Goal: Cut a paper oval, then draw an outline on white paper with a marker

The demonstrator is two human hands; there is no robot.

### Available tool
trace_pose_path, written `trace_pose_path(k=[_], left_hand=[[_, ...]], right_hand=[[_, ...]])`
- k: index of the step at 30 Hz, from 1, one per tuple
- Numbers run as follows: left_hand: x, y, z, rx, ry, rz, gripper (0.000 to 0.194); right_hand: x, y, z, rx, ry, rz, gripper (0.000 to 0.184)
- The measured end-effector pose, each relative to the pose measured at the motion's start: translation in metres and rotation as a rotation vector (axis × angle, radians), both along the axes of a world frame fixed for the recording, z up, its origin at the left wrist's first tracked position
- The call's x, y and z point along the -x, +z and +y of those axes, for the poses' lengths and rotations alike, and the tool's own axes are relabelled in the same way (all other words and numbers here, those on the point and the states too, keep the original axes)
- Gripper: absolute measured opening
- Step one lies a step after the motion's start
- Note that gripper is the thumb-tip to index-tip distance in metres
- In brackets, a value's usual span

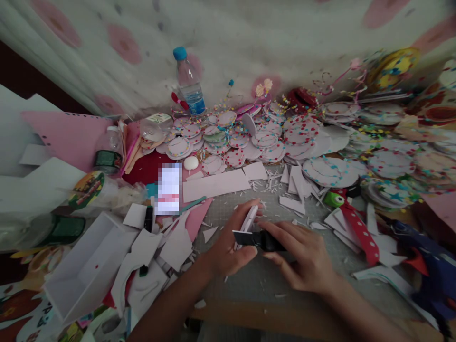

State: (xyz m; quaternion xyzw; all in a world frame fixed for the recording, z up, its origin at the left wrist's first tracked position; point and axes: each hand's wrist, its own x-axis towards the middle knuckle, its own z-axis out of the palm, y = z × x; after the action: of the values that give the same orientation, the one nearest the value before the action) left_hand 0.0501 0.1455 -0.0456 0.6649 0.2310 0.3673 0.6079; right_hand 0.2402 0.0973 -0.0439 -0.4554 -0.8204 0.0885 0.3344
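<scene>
Over the grey cutting mat [245,285], my left hand [231,247] is closed around a thin white disc [250,217], held on edge between thumb and fingers. The fingers of my right hand [302,254] wrap round a black-handled tool with a wide, flat dark blade [245,237]. That blade points left and crosses in front of the disc. Whether it touches the disc, I cannot tell. White offcuts [292,204] and thin slivers lie on the mat around both hands.
Behind stand many stacked white discs with coloured dots [267,142] and a water bottle [192,90]. Left are a phone [168,189], an open white box [89,266] and paper scraps [178,242]. A red polka-dot strip [361,232] and a blue glue gun [427,256] lie right.
</scene>
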Motion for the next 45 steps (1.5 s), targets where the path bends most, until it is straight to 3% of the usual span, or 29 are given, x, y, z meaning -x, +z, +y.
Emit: trace_pose_path(k=[5,14,22,31,37,45], left_hand=[[0.000,-0.005,-0.002,0.009,-0.008,0.002,0.064],[-0.002,-0.007,0.000,-0.252,0.055,0.092,0.058],[-0.003,-0.004,-0.001,-0.248,0.027,0.053,0.055],[-0.001,-0.012,-0.005,-0.219,0.042,0.098,0.054],[-0.001,-0.006,-0.002,-0.256,0.062,0.075,0.048],[0.001,-0.003,0.000,-0.129,0.046,0.145,0.061]], right_hand=[[0.000,0.000,0.001,0.003,0.001,0.004,0.037],[0.001,-0.001,0.000,-0.018,0.031,0.016,0.040],[0.001,0.000,0.001,-0.045,0.013,0.016,0.037],[0.000,-0.001,0.001,-0.052,-0.016,0.043,0.037],[0.000,0.000,0.002,-0.027,-0.051,0.055,0.037],[-0.003,0.000,0.005,0.008,-0.212,0.107,0.028]])
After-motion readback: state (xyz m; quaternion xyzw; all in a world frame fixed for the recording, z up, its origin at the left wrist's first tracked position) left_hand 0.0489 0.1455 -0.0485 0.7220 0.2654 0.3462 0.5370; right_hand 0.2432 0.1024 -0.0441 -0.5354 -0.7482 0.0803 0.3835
